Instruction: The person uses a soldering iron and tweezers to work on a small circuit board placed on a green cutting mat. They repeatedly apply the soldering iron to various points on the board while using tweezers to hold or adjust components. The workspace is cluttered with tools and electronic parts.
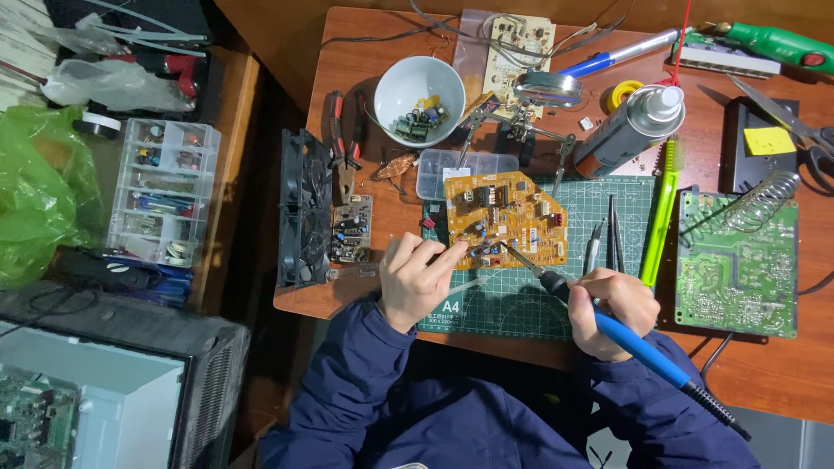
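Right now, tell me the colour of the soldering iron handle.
Blue, with a black grip near the tip; the soldering iron sits in the right hand, head view.

The circuit board point(506, 217) is matt yellow laminate studded with plastic and metal parts. The soldering iron point(621, 334) has a glossy blue plastic handle and metal tip. The wooden table point(365, 69) looks smooth, the cutting mat point(512, 300) matt green.

A flat yellow printed circuit board point(506, 217), studded with small components, lies on the green cutting mat. A blue-handled soldering iron point(608, 326) slants down, its tip touching the board's lower edge.
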